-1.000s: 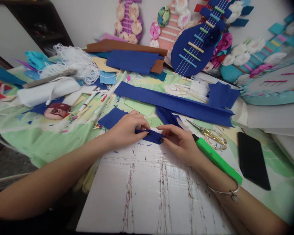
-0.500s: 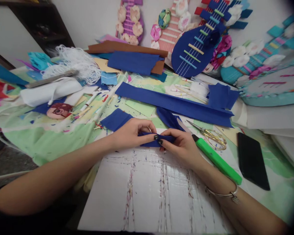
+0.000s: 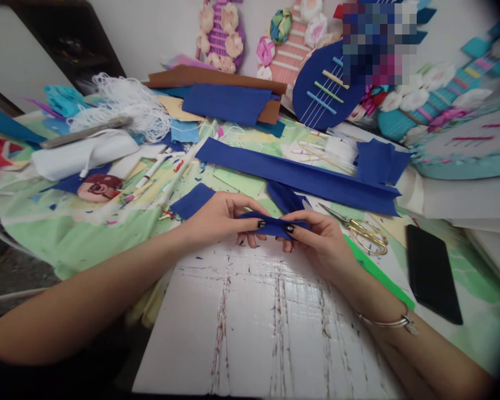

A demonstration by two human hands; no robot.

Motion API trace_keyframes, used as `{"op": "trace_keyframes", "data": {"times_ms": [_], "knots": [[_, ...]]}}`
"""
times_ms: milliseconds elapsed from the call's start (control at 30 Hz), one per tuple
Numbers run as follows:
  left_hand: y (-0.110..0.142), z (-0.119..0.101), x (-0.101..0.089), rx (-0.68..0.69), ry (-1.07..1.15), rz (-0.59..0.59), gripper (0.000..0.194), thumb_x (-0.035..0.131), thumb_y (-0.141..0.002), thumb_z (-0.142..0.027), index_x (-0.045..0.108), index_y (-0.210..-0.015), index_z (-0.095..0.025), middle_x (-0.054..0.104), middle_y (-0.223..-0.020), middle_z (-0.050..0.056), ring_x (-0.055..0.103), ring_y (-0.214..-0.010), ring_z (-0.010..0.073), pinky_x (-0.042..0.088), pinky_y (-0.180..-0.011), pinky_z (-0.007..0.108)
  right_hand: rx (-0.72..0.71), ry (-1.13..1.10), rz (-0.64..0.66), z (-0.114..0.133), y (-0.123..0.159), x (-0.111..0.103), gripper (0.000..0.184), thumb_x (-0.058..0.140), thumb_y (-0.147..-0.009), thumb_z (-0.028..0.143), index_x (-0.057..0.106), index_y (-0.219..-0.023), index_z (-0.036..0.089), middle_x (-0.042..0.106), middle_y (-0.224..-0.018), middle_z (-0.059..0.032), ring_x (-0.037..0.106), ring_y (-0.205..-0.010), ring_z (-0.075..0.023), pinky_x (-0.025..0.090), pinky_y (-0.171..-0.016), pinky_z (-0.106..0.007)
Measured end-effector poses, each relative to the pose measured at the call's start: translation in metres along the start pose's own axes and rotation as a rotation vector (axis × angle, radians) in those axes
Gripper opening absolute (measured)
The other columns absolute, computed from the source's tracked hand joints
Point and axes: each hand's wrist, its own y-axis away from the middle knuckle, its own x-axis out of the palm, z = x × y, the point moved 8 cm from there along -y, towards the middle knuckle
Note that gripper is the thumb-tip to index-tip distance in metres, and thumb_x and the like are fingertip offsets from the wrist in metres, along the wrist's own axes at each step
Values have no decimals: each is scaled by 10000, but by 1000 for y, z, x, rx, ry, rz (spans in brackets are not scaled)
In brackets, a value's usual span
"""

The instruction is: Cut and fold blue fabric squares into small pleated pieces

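Between my two hands is a small folded strip of blue crepe paper point(image 3: 275, 226), held just above the top of a scored white board point(image 3: 250, 328). My left hand point(image 3: 225, 216) pinches its left end, thumb on top and fingers beneath. The right end is gripped the same way by my right hand point(image 3: 320, 236). A flat blue paper piece point(image 3: 191, 201) lies just past my left hand. Beyond my right hand are a crumpled blue piece point(image 3: 285, 197) and gold-handled scissors point(image 3: 364, 233). A green-handled cutter point(image 3: 383, 275) lies partly hidden behind my right wrist.
A black phone point(image 3: 433, 272) lies at the right. Behind my hands stretches a long folded blue strip point(image 3: 300, 175). White cord point(image 3: 129, 108), a paper roll point(image 3: 87, 155) and scraps cover the left side. Decorated paper instruments, one dark blue point(image 3: 312, 91), lean on the wall.
Both hands have lifted slightly and the thumbs have moved apart along the blue strip. More of the strip's middle shows, and my right hand has shifted a little right.
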Motion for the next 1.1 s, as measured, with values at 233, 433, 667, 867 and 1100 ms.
{"op": "trace_keyframes", "data": {"times_ms": [233, 433, 667, 867, 1100], "knots": [[2, 4, -3, -14, 88, 7, 141, 592, -773, -179, 700, -865, -175, 717, -713, 39, 647, -540, 127, 443, -415, 201, 2, -68, 46, 2, 1, -1, 119, 666, -713, 202, 731, -808, 232, 695, -683, -2, 596, -589, -121, 488, -584, -282], [2, 3, -3, -6, 114, 22, 130, 574, -759, -175, 695, -806, -169, 704, -723, 56, 636, -591, 136, 509, -530, 256, 17, -25, 53, -2, 0, -4, 102, 635, -725, 198, 704, -795, 225, 667, -708, -10, 587, -648, -138, 487, -629, -299], [-1, 5, -2, -17, 114, -12, 100, 546, -731, -175, 644, -749, -176, 667, -669, 36, 576, -540, 121, 502, -541, 283, 13, -32, 68, -2, -1, -3, 95, 596, -740, 188, 677, -782, 215, 640, -690, -4, 577, -647, -140, 476, -650, -305], [0, 7, -2, -36, 169, -1, 110, 515, -721, -163, 620, -748, -176, 655, -660, 46, 562, -537, 127, 483, -533, 291, 15, -64, 58, -1, -1, -5, 120, 589, -706, 156, 682, -754, 214, 639, -706, -6, 574, -645, -137, 475, -656, -303], [-2, 2, -5, -14, 12, -84, 149, 528, -772, -303, 557, -704, -174, 581, -604, 39, 532, -529, 137, 440, -505, 299, -41, -7, 106, 5, 1, -3, 182, 528, -690, 171, 686, -767, 218, 625, -738, -30, 552, -669, -167, 443, -657, -346]]}}
